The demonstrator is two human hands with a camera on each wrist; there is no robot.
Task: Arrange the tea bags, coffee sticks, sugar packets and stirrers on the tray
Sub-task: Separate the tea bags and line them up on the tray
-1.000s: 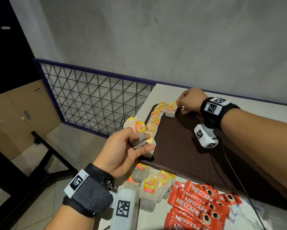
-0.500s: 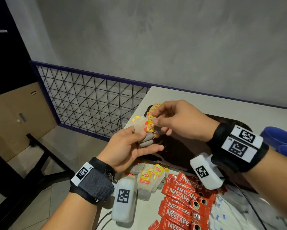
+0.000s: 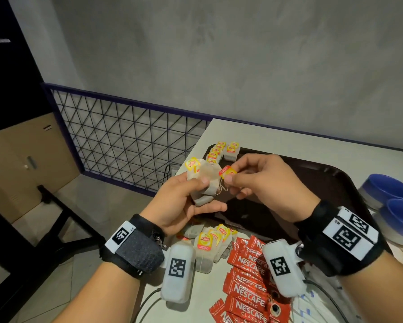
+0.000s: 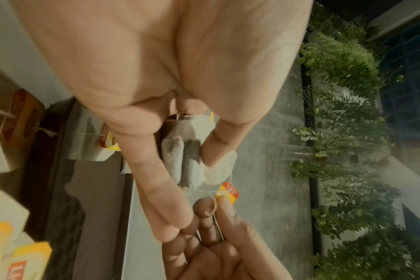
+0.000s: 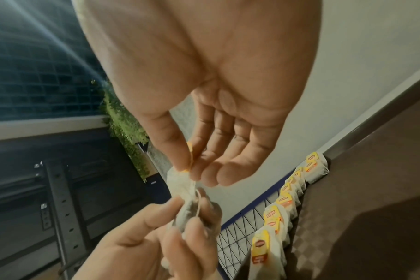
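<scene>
My left hand [image 3: 191, 197] grips a small bundle of tea bags [image 3: 206, 180] above the near left corner of the dark brown tray [image 3: 324, 180]. My right hand [image 3: 249, 180] pinches the red and yellow tag [image 3: 228, 172] of one bag between thumb and forefinger, its string [image 3: 222, 188] still running to the bundle. In the left wrist view the bundle of tea bags [image 4: 182, 161] sits between my fingers, with the tag [image 4: 228, 191] beyond. A row of tea bags [image 3: 216, 151] lines the tray's left edge, the same row of tea bags [image 5: 285, 202] showing in the right wrist view.
Loose tea bags [image 3: 207, 243] and red coffee sticks [image 3: 249, 276] lie on the white table [image 3: 289, 141] in front of the tray. Two blue-lidded containers [image 3: 391, 201] stand at the right. A metal grid railing [image 3: 130, 138] runs left of the table.
My right hand came back from the far end of the tray to the bundle in my left hand, took one bag's tag and has drawn it slightly to the right.
</scene>
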